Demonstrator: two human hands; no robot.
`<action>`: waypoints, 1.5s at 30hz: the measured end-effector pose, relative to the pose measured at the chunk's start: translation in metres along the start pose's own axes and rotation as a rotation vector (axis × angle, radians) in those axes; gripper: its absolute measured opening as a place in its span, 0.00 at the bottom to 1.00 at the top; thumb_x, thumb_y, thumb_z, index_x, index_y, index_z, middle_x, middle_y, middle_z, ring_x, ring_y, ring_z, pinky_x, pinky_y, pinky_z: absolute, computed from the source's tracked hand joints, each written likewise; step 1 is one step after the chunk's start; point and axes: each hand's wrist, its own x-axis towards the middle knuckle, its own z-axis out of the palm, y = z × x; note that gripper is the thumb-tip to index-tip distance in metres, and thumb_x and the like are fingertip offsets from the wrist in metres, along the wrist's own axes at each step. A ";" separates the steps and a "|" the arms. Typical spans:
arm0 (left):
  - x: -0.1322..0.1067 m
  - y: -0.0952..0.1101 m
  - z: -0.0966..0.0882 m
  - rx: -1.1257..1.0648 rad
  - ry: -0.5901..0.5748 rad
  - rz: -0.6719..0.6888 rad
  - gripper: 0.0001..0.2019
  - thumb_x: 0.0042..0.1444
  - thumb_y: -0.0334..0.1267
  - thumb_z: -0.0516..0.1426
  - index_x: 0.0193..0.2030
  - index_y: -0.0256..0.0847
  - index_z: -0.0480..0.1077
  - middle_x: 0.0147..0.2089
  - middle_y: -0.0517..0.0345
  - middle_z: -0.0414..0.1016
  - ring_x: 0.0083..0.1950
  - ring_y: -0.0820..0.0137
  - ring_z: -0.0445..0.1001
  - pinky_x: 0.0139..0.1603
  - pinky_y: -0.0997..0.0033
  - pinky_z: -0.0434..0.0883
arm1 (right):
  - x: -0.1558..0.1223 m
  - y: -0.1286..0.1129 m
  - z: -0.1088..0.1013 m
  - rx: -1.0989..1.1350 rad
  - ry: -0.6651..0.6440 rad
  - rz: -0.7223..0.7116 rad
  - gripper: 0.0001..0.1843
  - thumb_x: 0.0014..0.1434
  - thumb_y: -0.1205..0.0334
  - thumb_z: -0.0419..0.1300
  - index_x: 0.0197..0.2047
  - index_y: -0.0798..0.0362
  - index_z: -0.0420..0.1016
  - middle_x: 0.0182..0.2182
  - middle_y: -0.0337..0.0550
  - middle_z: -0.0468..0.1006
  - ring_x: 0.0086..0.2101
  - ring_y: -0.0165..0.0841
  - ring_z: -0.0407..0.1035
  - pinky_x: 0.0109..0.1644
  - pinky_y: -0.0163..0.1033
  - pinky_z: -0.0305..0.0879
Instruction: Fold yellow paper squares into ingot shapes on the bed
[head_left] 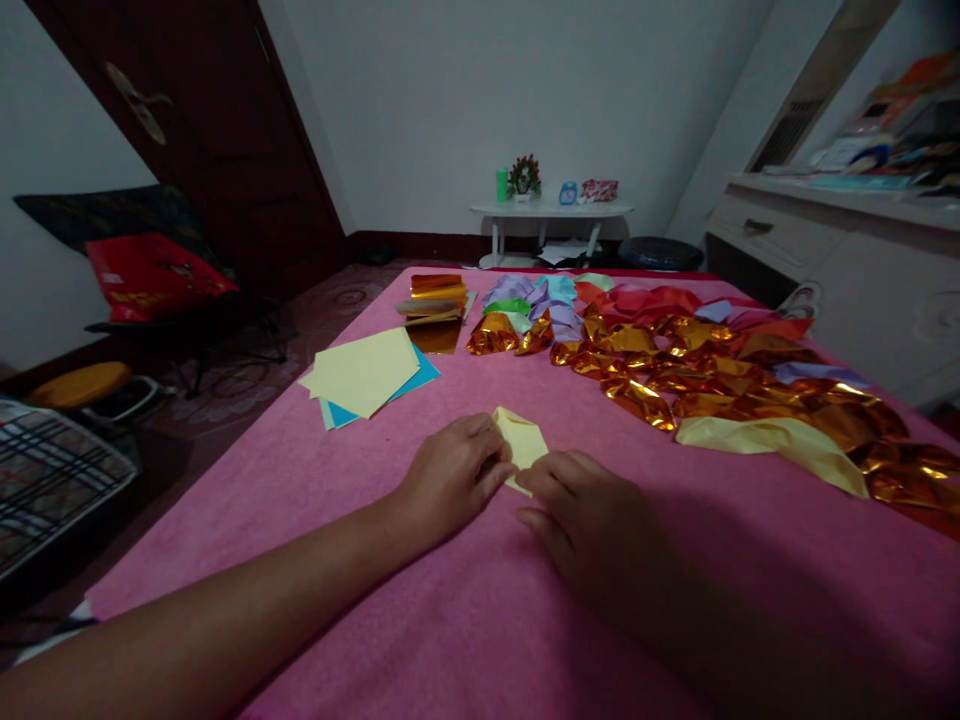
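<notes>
A small piece of yellow paper (525, 440), partly folded, lies on the pink cloth (360, 590) in front of me. Its top edge shows a turned-over flap. My left hand (457, 470) grips its left edge between thumb and curled fingers. On the lower right edge of the same sheet, my right hand (581, 510) presses with bent fingers, the thumb tucked below. The fingers hide the paper's lower part. Left of it rests a stack of yellow sheets (367, 370), with a blue sheet (412, 383) sticking out beneath.
Shiny gold folded papers (645, 395) spread across the right side, with purple ones (510, 290) and red ones (645, 302) behind. A long yellow folded paper (772, 445) lies nearest on the right. Gold foil sheets (435, 335) are piled at the far left. A white side table (551, 210) stands beyond.
</notes>
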 end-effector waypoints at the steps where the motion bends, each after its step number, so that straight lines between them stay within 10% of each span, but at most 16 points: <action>1: 0.000 0.000 0.000 -0.004 0.004 -0.001 0.04 0.56 0.35 0.56 0.32 0.37 0.68 0.34 0.56 0.69 0.38 0.69 0.67 0.36 0.71 0.65 | 0.000 -0.001 0.001 -0.076 -0.007 -0.028 0.10 0.56 0.71 0.59 0.43 0.54 0.73 0.33 0.43 0.73 0.34 0.36 0.66 0.35 0.40 0.60; 12: -0.003 -0.003 -0.001 -0.046 0.243 0.072 0.18 0.51 0.36 0.61 0.50 0.41 0.70 0.51 0.50 0.66 0.53 0.62 0.65 0.53 0.60 0.66 | 0.002 -0.007 0.006 -0.370 0.104 -0.173 0.09 0.51 0.78 0.57 0.29 0.55 0.72 0.25 0.42 0.73 0.26 0.34 0.66 0.26 0.38 0.57; 20: -0.001 -0.012 -0.015 -0.353 0.042 0.098 0.12 0.61 0.36 0.52 0.46 0.38 0.74 0.43 0.51 0.75 0.44 0.69 0.73 0.46 0.68 0.71 | 0.001 0.063 -0.006 0.039 0.073 -0.484 0.10 0.64 0.69 0.50 0.40 0.54 0.72 0.39 0.46 0.77 0.39 0.31 0.69 0.40 0.36 0.67; 34: -0.014 -0.016 -0.028 -0.137 0.321 0.408 0.02 0.55 0.32 0.59 0.32 0.37 0.72 0.30 0.55 0.76 0.32 0.72 0.73 0.35 0.70 0.69 | -0.003 0.054 -0.015 0.069 -0.037 -0.327 0.11 0.62 0.71 0.48 0.37 0.55 0.71 0.42 0.48 0.75 0.41 0.35 0.67 0.44 0.41 0.65; 45: -0.023 -0.018 -0.026 0.202 0.114 0.649 0.09 0.55 0.32 0.58 0.43 0.36 0.70 0.37 0.51 0.77 0.39 0.68 0.75 0.40 0.67 0.72 | -0.005 0.050 -0.018 0.058 -0.041 -0.312 0.09 0.61 0.70 0.49 0.38 0.56 0.71 0.41 0.48 0.74 0.40 0.35 0.66 0.43 0.41 0.63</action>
